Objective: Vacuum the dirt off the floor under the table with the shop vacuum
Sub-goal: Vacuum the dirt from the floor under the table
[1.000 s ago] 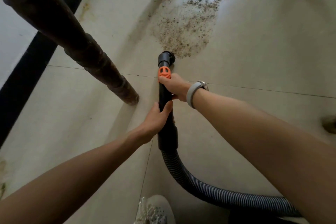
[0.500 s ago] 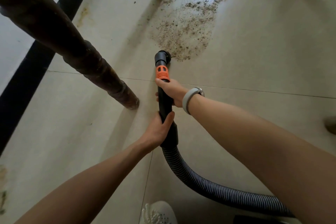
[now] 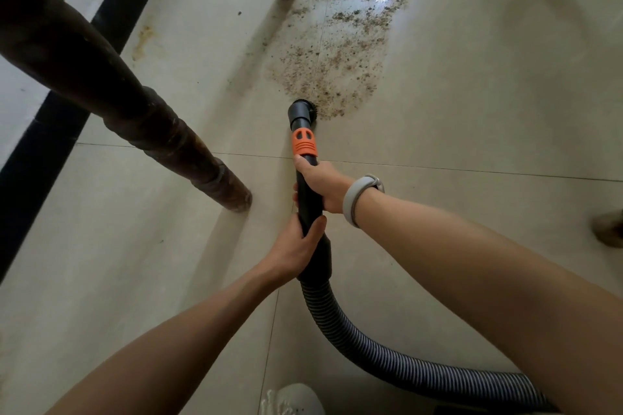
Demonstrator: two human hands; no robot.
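A pale tiled floor (image 3: pixel 472 111) runs under a table, with a black strip (image 3: pixel 50 131) along its left edge. A patch of brown dirt (image 3: pixel 340 44) lies scattered across the tiles between the two far table legs. The black vacuum wand (image 3: pixel 308 192) points at it, and its round brush nozzle (image 3: pixel 303 111) sits at the near edge of the patch. An orange collar (image 3: pixel 304 142) rings the wand just behind the nozzle; no writing can be read on it. The right hand (image 3: pixel 323 184), with a grey wristband (image 3: pixel 357 199), grips the wand just below the collar. The left hand (image 3: pixel 296 246) grips it lower, just above the ribbed hose (image 3: pixel 387 357), which curves away to the lower right. A dark wooden table leg (image 3: pixel 151 131) slants down at left. A white shoe (image 3: pixel 293 399) shows at the bottom edge.
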